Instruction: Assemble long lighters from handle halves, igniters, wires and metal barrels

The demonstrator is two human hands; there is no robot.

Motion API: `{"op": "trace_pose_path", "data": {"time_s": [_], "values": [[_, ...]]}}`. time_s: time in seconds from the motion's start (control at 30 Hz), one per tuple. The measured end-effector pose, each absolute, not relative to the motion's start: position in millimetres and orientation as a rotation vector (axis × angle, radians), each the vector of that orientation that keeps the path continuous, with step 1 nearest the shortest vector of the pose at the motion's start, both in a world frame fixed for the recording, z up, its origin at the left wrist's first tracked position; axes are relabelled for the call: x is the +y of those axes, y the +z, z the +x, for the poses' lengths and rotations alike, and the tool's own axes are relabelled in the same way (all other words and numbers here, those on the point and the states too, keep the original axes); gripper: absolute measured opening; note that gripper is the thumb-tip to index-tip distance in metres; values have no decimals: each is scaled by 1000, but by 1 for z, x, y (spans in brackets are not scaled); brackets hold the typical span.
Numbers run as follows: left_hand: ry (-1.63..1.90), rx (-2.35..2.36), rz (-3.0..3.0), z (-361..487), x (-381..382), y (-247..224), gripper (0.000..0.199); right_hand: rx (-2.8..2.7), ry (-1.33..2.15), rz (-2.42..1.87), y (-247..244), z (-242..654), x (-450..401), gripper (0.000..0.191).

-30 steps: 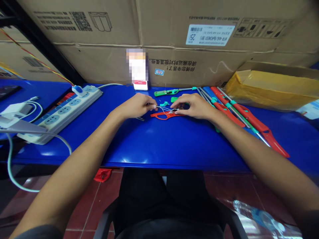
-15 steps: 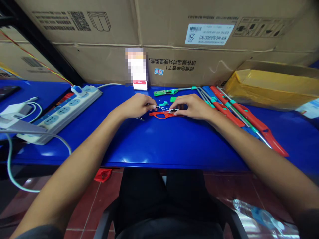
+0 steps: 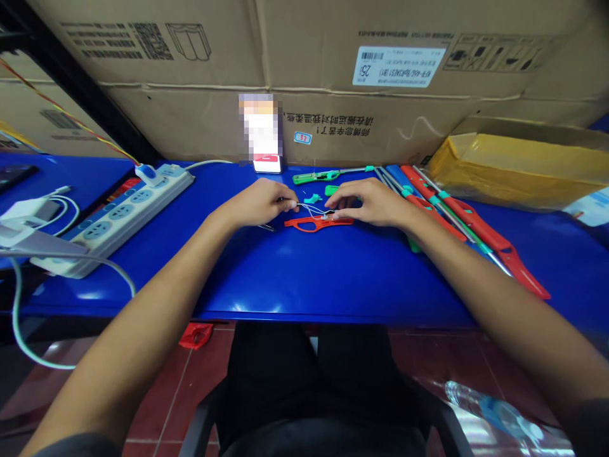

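A red handle shell (image 3: pixel 309 224) lies on the blue table between my hands. Thin white wires (image 3: pixel 311 208) run from my left hand (image 3: pixel 269 202) to small parts on the shell; my left thumb and fingers pinch their end. My right hand (image 3: pixel 368 202) is over the shell's right end, its fingers curved and apart, with fingertips near the small parts. Whether they touch anything is too small to tell. Just behind the wires are a small teal piece (image 3: pixel 313 198) and a green piece (image 3: pixel 331 190). Farther back lies a green lighter-like tool (image 3: pixel 316 177).
Several red and blue long tools (image 3: pixel 485 222) lie at the right, before a yellow-taped box (image 3: pixel 514 158). A lit phone (image 3: pixel 267 164) leans on the cardboard behind. A power strip (image 3: pixel 118 212) and white charger (image 3: pixel 35 208) are at the left. A dark thin tool (image 3: pixel 267 227) lies near my left hand.
My right hand has opened slightly and lifted off the small parts, showing more of the red shell's right end. My left hand has barely moved.
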State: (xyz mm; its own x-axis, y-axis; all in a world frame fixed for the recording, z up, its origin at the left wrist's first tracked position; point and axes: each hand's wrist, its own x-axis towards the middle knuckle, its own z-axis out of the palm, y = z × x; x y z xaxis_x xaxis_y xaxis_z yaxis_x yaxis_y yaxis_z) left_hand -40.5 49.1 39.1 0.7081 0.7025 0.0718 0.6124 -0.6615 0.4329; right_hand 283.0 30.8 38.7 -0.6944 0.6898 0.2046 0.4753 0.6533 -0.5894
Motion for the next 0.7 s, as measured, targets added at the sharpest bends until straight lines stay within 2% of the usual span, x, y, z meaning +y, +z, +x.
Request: {"op": "trace_pose_path", "data": {"time_s": [0.23,0.5,0.7], "values": [[338,1041,2525,-39,47,41,33,-2454,777,-920,40,285,31,26],[317,1044,2537,-40,46,43,34,-2488,463,-1014,33,278,32,20],[309,1014,2538,-39,46,43,36,-2611,423,-1149,34,271,42,18]]}}
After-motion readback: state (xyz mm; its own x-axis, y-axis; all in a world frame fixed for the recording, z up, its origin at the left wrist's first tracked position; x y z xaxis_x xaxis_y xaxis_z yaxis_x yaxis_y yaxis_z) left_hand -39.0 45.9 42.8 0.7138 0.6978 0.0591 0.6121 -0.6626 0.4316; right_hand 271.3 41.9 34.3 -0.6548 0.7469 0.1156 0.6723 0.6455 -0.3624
